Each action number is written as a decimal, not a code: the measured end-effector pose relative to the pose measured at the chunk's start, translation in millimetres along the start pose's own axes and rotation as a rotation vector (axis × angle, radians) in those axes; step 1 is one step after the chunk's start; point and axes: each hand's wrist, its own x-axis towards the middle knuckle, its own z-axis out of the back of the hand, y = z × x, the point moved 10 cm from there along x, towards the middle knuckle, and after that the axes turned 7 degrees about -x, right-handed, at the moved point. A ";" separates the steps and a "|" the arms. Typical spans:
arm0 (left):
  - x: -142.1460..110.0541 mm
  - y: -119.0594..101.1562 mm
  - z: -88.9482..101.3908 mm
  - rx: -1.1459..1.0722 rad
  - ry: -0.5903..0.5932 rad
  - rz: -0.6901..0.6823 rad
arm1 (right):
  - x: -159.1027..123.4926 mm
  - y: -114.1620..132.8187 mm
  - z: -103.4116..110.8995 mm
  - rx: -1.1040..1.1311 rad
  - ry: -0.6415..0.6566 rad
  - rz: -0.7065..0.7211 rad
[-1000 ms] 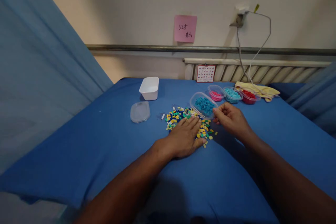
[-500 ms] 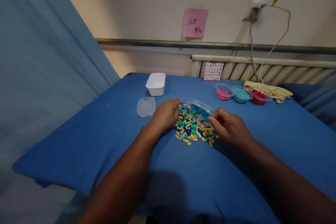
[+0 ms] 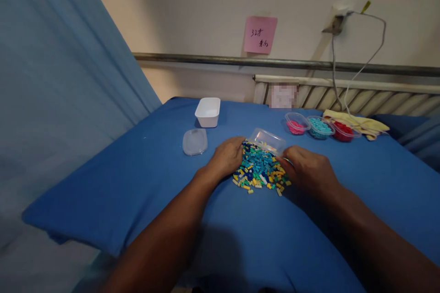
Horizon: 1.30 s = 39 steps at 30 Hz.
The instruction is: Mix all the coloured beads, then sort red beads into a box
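Observation:
A pile of small toy bricks (image 3: 261, 167) in yellow, green, blue and teal lies on the blue cloth in front of me. Over its far side, my right hand (image 3: 304, 165) grips a clear plastic tub (image 3: 268, 140) by its right end. The tub is tipped on its side and looks emptied, and teal bricks cover the middle of the heap. My left hand (image 3: 228, 154) rests against the heap's left edge, fingers stretched out and slightly curved, holding nothing I can see. Part of the heap is hidden behind both hands.
Left of the heap lies a clear lid (image 3: 195, 142), with a white tub (image 3: 208, 112) behind it. Back right stand tubs of pink bricks (image 3: 296, 127), light blue bricks (image 3: 320, 128) and red bricks (image 3: 343, 130). A yellow cloth (image 3: 360, 122) and a radiator (image 3: 316, 91) are behind them.
The clear tub has tipped over further, and the teal bricks inside it have spilled onto the pile. My left hand stays at the pile's left side.

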 end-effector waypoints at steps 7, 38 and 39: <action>-5.3 -12.9 -19.0 0.058 0.151 -0.001 | -3.3 -29.4 11.4 0.151 -0.092 -0.131; -28.1 -76.9 -54.4 0.175 0.184 -0.272 | 59.1 -79.5 -124.4 1.416 0.090 -1.209; -23.8 -71.8 -44.7 0.186 0.139 -0.244 | 61.4 -80.7 -134.2 1.422 0.110 -1.247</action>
